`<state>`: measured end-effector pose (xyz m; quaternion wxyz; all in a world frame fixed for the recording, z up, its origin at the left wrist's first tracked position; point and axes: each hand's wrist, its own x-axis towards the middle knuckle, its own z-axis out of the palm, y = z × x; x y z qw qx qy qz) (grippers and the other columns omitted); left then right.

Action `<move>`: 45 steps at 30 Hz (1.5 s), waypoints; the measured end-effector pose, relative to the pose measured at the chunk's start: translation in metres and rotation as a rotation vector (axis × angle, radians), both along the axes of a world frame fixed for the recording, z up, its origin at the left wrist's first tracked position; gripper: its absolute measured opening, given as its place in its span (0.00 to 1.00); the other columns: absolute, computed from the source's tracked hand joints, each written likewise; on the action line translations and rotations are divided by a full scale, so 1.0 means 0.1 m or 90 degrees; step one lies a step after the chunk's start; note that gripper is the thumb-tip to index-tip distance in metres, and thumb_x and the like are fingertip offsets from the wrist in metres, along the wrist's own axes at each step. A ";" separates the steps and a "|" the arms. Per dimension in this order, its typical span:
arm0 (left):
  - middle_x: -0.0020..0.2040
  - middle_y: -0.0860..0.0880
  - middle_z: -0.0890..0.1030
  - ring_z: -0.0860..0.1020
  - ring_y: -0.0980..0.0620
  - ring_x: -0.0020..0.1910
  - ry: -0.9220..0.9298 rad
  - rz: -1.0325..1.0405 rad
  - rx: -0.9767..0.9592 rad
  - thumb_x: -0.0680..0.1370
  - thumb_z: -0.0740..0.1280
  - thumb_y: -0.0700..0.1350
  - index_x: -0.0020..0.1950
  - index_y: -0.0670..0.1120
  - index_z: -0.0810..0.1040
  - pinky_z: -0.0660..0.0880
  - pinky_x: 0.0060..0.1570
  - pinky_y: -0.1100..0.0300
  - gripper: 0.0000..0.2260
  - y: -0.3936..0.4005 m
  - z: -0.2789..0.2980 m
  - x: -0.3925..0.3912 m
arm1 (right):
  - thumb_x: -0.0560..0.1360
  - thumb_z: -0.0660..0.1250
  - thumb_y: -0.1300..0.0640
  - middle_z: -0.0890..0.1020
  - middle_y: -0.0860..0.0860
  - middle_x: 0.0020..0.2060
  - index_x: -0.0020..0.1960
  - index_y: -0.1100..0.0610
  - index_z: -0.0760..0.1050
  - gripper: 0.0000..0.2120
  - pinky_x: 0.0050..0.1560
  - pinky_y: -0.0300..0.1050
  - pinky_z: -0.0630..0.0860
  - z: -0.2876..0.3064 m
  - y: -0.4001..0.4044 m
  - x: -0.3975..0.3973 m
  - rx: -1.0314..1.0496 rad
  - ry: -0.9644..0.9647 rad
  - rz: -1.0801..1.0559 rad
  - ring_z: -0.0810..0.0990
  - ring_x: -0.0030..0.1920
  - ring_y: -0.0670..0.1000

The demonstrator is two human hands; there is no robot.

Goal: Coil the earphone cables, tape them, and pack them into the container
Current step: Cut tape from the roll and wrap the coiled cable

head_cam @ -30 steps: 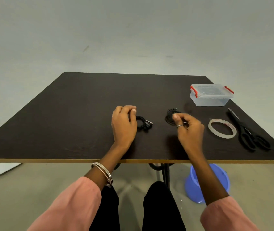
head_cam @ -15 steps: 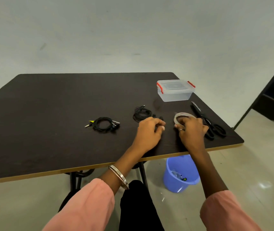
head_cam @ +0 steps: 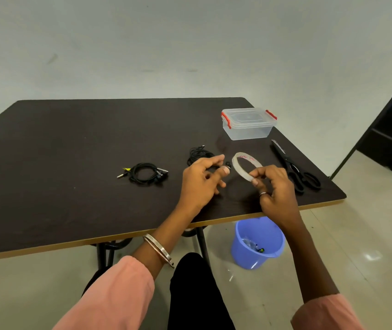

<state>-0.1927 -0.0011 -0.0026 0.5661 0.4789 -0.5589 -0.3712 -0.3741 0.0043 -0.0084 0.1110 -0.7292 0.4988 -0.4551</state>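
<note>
On the dark table (head_cam: 71, 144) we see a lidded clear container (head_cam: 249, 123) upper right, black scissors (head_cam: 295, 167) right, one coiled earphone (head_cam: 146, 173) left of centre. Our right hand (head_cam: 274, 186) pinches the tilted tape ring (head_cam: 246, 166); our left hand (head_cam: 201, 181), fingers loosely spread, touches the second earphone bundle (head_cam: 198, 154) at centre.

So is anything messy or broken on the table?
Nothing looks broken or spilled. The right hand holds the tape roll tilted up off the table. One earphone coil lies neat; the other sits looser behind the left hand. The box is shut.
</note>
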 end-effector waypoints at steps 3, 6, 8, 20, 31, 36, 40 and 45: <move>0.51 0.47 0.82 0.82 0.50 0.32 -0.055 0.006 -0.035 0.74 0.73 0.41 0.57 0.45 0.82 0.77 0.27 0.60 0.12 0.03 0.00 -0.01 | 0.72 0.65 0.71 0.73 0.34 0.44 0.48 0.53 0.76 0.14 0.50 0.63 0.72 -0.01 0.02 0.00 -0.002 0.044 0.051 0.72 0.52 0.49; 0.39 0.47 0.83 0.79 0.54 0.26 -0.088 0.058 -0.040 0.74 0.73 0.41 0.51 0.44 0.84 0.75 0.24 0.64 0.07 0.04 0.00 -0.01 | 0.73 0.66 0.69 0.73 0.35 0.44 0.48 0.53 0.76 0.12 0.49 0.62 0.72 -0.03 0.01 0.00 0.007 0.067 0.069 0.72 0.52 0.49; 0.32 0.49 0.82 0.77 0.55 0.24 -0.092 0.089 -0.033 0.74 0.72 0.41 0.48 0.44 0.85 0.74 0.23 0.66 0.04 0.04 0.00 0.00 | 0.74 0.66 0.67 0.75 0.39 0.44 0.49 0.50 0.75 0.12 0.48 0.57 0.72 -0.04 -0.01 0.00 0.041 0.061 0.072 0.74 0.49 0.49; 0.29 0.43 0.82 0.79 0.52 0.22 -0.092 0.115 0.003 0.76 0.70 0.40 0.44 0.40 0.82 0.76 0.23 0.63 0.03 0.03 0.00 -0.01 | 0.74 0.66 0.54 0.81 0.47 0.53 0.59 0.52 0.79 0.14 0.57 0.62 0.72 0.00 -0.07 0.13 0.089 0.083 0.133 0.77 0.55 0.48; 0.36 0.54 0.83 0.80 0.56 0.33 -0.132 0.168 -0.095 0.70 0.71 0.38 0.37 0.44 0.81 0.80 0.34 0.51 0.02 0.01 -0.06 -0.01 | 0.72 0.72 0.54 0.83 0.52 0.42 0.49 0.58 0.82 0.09 0.45 0.63 0.74 0.00 -0.07 0.22 -0.043 0.114 0.082 0.78 0.43 0.50; 0.35 0.44 0.82 0.80 0.50 0.27 0.014 0.092 -0.024 0.71 0.75 0.38 0.41 0.42 0.76 0.80 0.29 0.55 0.08 0.06 0.01 0.01 | 0.72 0.69 0.48 0.82 0.50 0.40 0.49 0.55 0.82 0.12 0.45 0.64 0.73 0.05 -0.06 0.14 -0.027 0.102 0.080 0.79 0.43 0.50; 0.38 0.44 0.83 0.80 0.53 0.31 0.099 -0.029 0.021 0.71 0.74 0.35 0.47 0.42 0.81 0.79 0.32 0.61 0.07 0.04 0.05 0.05 | 0.72 0.71 0.49 0.82 0.46 0.41 0.50 0.54 0.82 0.11 0.46 0.64 0.73 0.13 -0.05 0.02 -0.001 0.085 0.112 0.78 0.44 0.49; 0.38 0.45 0.85 0.82 0.51 0.35 0.174 -0.118 0.098 0.72 0.71 0.34 0.47 0.40 0.84 0.80 0.36 0.63 0.06 0.02 0.11 0.11 | 0.70 0.70 0.50 0.81 0.45 0.41 0.50 0.59 0.84 0.15 0.47 0.49 0.76 0.28 -0.03 -0.04 0.019 0.061 0.155 0.78 0.45 0.50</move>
